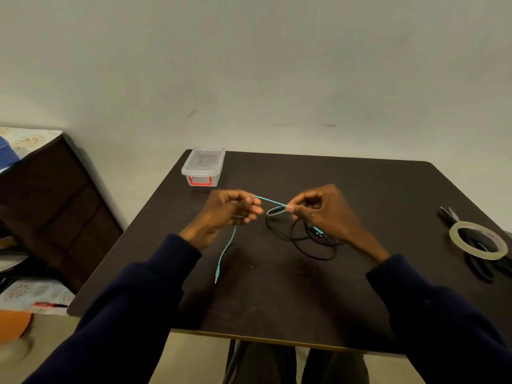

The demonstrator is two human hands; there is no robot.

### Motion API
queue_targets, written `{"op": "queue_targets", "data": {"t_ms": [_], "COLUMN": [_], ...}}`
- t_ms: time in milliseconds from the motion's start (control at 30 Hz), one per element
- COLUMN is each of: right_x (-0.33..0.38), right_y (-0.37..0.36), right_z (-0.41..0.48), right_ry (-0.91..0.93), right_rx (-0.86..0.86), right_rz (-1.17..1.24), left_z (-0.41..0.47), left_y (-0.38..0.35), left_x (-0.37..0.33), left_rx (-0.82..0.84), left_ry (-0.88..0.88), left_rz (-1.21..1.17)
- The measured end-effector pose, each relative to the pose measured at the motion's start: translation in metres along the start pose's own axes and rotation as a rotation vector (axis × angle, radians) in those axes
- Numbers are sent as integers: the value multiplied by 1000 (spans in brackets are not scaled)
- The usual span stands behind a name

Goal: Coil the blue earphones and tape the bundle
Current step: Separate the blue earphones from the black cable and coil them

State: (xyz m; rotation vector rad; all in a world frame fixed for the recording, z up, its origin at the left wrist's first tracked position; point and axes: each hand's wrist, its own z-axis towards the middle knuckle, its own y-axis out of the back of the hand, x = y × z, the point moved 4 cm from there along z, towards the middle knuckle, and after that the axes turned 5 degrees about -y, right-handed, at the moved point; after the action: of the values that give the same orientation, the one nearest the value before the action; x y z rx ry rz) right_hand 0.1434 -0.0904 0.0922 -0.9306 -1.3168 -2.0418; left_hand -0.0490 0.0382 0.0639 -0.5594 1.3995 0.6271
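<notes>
Head camera view, looking down at a person sitting at a dark table, both arms in navy sleeves reaching forward.

The blue earphones are being held just above the middle of the table. A short straight run of the blue cable is stretching between the two hands. The left hand is curling its fingers and pinching the cable at the fingertips. From under this hand the cable is hanging down and trailing toward the person, ending in the plug, which is lying on the tabletop. The right hand is pinching the cable between thumb and forefinger, right where a small loop is forming.

Under and just beside the right hand, dark cord is lying in loose, untidy rings on the table, with a bit of blue showing in it. It is not possible to tell whether this cord belongs to the same earphones.

At the right edge of the table a tape roll is lying flat on top of scissors, well apart from both hands. At the far left corner a clear plastic box with a red latch is sitting closed.

Judging from this, the coiling is only starting: one small loop is made and most of the cable is lying loose. Winding the rest, then taping the bundle, is all remaining.
</notes>
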Motion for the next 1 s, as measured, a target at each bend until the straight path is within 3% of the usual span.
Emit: {"op": "queue_targets", "data": {"t_ms": [200,267,400,500,633,700,833,1000], "right_x": [-12,-13,-18,-24,-17,-13,-5,12], "right_y": [36,42,41,37,30,26,17,-5], "right_z": [-3,-3,-2,1,1,2,5,4], "right_ry": [-42,-32,-4,-27,35,47,45,130], "right_rx": [-30,-70,-88,-79,-56,-30,-9,73], "right_rz": [-138,-188,-293,-384,-355,-309,-276,-276], "left_z": [-10,-12,-20,-24,-18,-11,-4,0], "left_y": [38,53,73,86,81,69,30,-10], "left_x": [11,12,22,22,19,9,-17,-20], "left_rx": [-171,-242,-366,-469,-224,-80,205,177], "left_ry": [159,181,253,138,146,108,-20,-198], "left_rz": [-395,-411,-19,370,759,844,524,558]}}
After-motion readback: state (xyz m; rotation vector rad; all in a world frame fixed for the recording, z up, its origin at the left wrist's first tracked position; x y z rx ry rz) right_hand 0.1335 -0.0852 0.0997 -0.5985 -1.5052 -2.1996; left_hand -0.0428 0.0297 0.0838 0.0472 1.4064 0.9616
